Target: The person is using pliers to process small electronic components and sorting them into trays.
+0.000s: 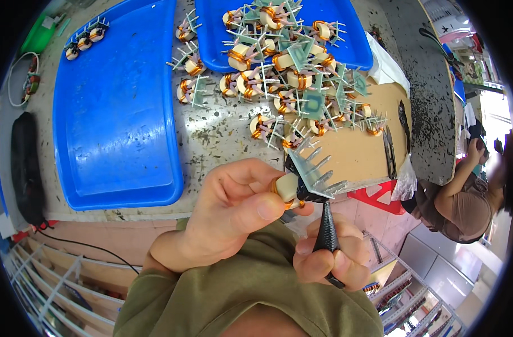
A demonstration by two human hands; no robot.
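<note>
Right of the long blue tray [113, 132], the left hand [225, 210] pinched the coil part [287, 187] while the right hand's [334, 255] grip wrapped a black tapered tool [327, 229]; a steady coil and light tool pressure seemed best, sparing the pins [325, 179].

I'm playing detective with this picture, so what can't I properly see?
In the head view:
Tip of the black tool in the right hand: lost against dark material by the green board.
Some fingertips of the left hand: hidden behind the coil.
Far edge of the right blue tray: cut off at the top.
Anything in the other person's hand: too small to tell.
</note>
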